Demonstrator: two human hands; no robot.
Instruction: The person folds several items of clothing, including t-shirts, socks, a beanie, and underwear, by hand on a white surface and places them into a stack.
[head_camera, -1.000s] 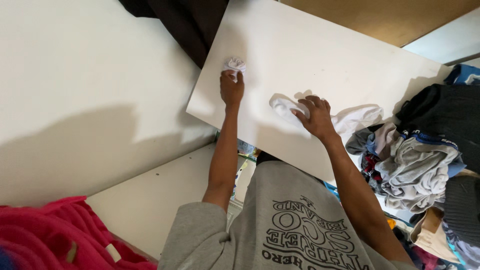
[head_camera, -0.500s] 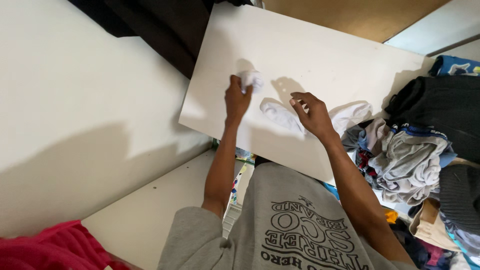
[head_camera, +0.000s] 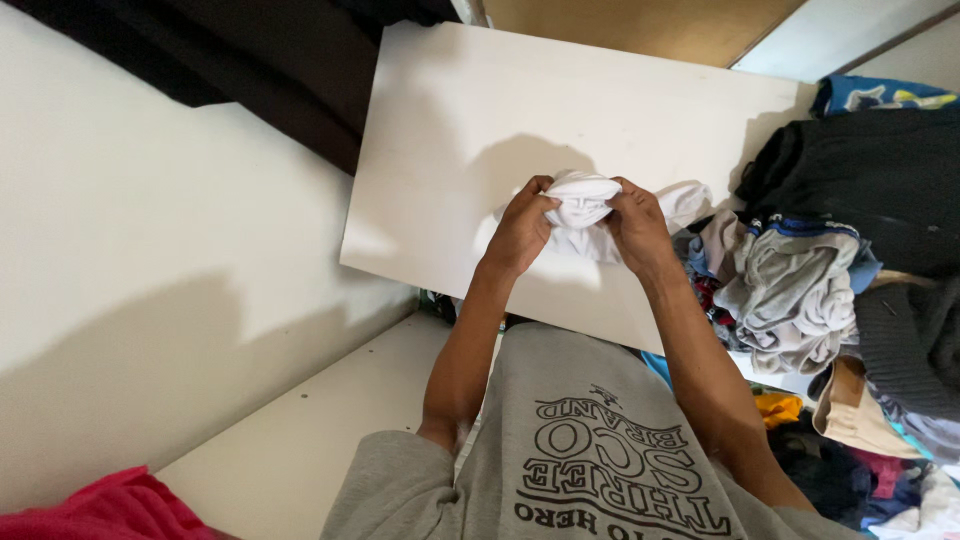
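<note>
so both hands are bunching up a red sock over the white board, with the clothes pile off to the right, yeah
Not quite: the sock is white, not red, as the head view shows. The left hand and right hand do bunch it over the white board, with the clothes pile to the right.

The cloth (head_camera: 580, 205) is plain white, bunched on a white board (head_camera: 450, 150). Right of the board lies a pile: a pale grey garment (head_camera: 790, 295), a black one (head_camera: 870, 180) above it, and a blue piece with yellow marks (head_camera: 870, 95) at the top. Below the grey garment sit an orange scrap (head_camera: 780, 408) and a tan piece (head_camera: 850, 410). Below the board, the shirt (head_camera: 600, 450) is grey with dark lettering. Far left of it, a pink fabric (head_camera: 90, 510).
</note>
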